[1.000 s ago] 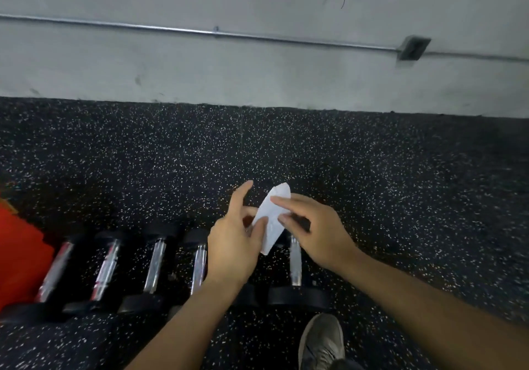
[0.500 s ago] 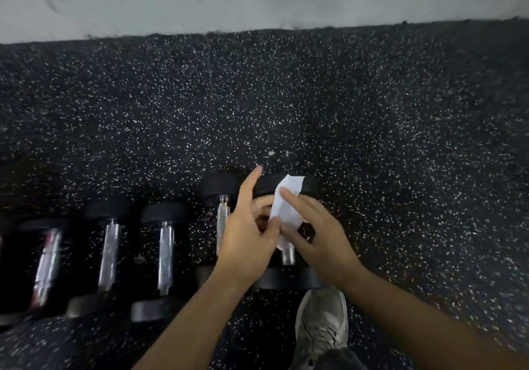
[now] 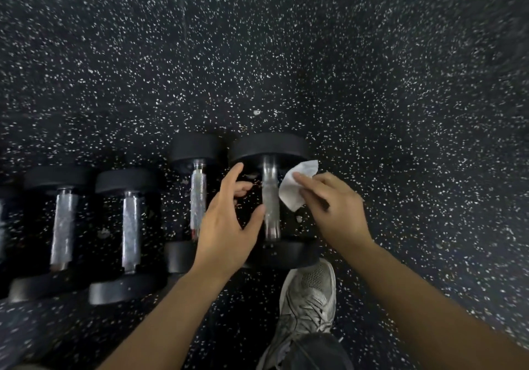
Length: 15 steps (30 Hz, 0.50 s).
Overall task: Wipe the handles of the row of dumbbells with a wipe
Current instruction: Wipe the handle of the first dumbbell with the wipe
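Several black dumbbells with steel handles lie in a row on the speckled floor. The rightmost dumbbell's handle (image 3: 270,198) shows between my two hands. My right hand (image 3: 333,206) pinches a white wipe (image 3: 294,188), which sits just right of that handle, touching or almost touching it. My left hand (image 3: 229,221) is open on the handle's left side, fingers spread, thumb near the handle. The neighbouring handle (image 3: 198,198) lies just left of my left hand. Two more handles, one (image 3: 131,226) and another (image 3: 63,226), follow to the left.
A grey sneaker (image 3: 310,304) stands right in front of the rightmost dumbbell's near head (image 3: 283,253). Black rubber flooring (image 3: 400,112) with white flecks stretches beyond and to the right of the row. A further dumbbell is cut off at the left edge.
The view has tilted down and come closer; the wall has left the frame. My hands have parted: the left let go of the wipe, and the right carried it down beside the rightmost handle.
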Motion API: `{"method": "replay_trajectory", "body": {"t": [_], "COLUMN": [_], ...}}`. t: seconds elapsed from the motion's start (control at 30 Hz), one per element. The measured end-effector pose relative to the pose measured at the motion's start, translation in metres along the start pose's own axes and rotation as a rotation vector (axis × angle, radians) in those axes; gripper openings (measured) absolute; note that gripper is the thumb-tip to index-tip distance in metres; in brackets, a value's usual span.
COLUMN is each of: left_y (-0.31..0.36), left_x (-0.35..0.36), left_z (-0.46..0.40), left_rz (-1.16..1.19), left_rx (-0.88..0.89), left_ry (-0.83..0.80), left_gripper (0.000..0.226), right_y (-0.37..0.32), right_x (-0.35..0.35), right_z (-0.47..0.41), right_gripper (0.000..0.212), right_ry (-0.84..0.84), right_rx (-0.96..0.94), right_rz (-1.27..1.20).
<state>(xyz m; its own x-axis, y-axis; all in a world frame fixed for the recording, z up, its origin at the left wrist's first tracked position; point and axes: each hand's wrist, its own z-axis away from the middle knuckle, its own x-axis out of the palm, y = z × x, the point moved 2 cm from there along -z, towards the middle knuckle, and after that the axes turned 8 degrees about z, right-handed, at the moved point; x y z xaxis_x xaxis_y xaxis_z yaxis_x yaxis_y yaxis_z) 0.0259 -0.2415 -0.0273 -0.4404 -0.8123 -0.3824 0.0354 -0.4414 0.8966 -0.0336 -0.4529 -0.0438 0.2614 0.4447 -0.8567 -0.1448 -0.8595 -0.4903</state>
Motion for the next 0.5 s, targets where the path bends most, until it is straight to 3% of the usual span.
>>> {"method": "replay_trajectory", "body": {"t": [0.13,0.3,0.5], "left_y": [-0.007,-0.006,0.002], "left_x": [0.009,0.016,0.029], "left_z": [0.003,0.003,0.002], "left_rz": [-0.039,-0.056,-0.064], "left_rx": [0.005,0.039,0.05], "left_ry": [0.03,0.079,0.081], "left_gripper": [0.081,0.08,0.083], "right_y": [-0.002,-0.007,0.007], "right_x": [0.01,0.027,0.024], "right_z": [-0.019,-0.036,-0.022], "right_gripper": [0.029,0.035,0.037], "right_ry": [-0.065,-0.304,-0.591], "right_rx": [-0.046,-0.103,-0.171], "right_rz": [0.04,0.114,-0.012]}}
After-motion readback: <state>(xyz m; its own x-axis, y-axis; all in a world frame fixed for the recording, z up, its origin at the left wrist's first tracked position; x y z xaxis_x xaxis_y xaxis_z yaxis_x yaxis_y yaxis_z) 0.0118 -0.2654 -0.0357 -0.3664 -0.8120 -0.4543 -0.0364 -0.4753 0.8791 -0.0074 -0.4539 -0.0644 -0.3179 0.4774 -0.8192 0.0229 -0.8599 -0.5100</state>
